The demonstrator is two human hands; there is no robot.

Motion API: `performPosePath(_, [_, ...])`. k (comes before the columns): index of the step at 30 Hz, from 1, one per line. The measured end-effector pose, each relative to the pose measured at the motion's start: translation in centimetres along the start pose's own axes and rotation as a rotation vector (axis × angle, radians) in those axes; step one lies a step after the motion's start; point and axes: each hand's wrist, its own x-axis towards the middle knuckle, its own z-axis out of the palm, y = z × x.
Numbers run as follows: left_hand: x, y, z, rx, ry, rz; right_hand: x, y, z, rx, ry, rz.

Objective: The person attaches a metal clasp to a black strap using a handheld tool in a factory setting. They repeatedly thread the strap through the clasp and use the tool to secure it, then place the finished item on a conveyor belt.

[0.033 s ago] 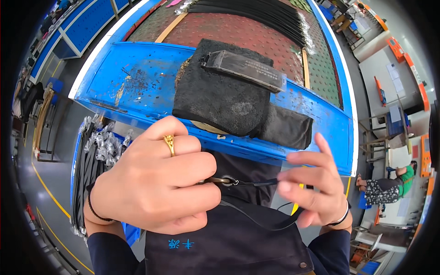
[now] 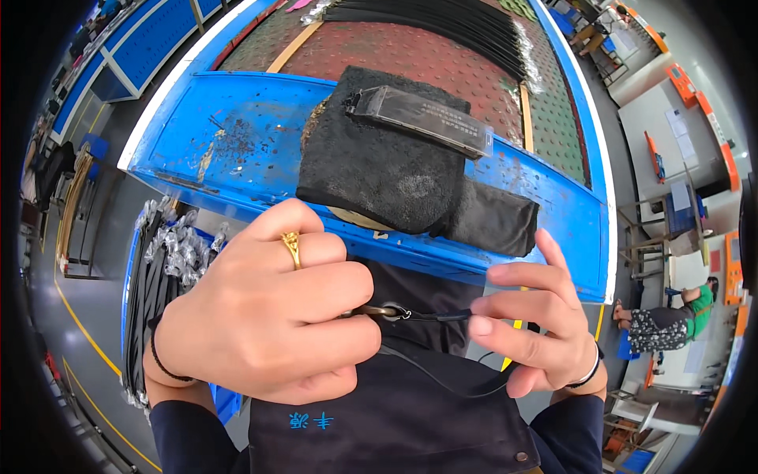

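My left hand [image 2: 276,308] is closed in a fist, with a brass-coloured metal hook [image 2: 380,310] sticking out between its fingers. The part inside the fist is hidden. From the hook's end a thin black strap [image 2: 442,317] runs right to my right hand [image 2: 537,320], whose thumb and forefinger pinch it while the other fingers spread loosely. A slack loop of thin black cord hangs below, between both hands. Behind them is the dark apron [image 2: 379,419] over my lap.
A blue workbench [image 2: 237,150] stands ahead, with a black fuzzy cloth pad [image 2: 379,174] and a clear plastic box [image 2: 426,122] on it. Black straps [image 2: 426,28] lie farther back. At left, a bin holds plastic-wrapped black straps [image 2: 162,292]. A person in green [image 2: 695,312] is far right.
My right hand has shifted slightly left along the strap, toward the metal hook. The left hand has stayed in place.
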Motion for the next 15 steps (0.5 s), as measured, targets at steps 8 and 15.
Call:
performPosePath(8, [0.33, 0.09, 0.01, -0.006, 0.000, 0.023, 0.66, 0.37, 0.53, -0.038, -0.017, -0.052])
performPosePath(15, [0.21, -0.02, 0.08, -0.007, 0.024, 0.057, 0.71, 0.26, 0.74, -0.056, -0.011, -0.050])
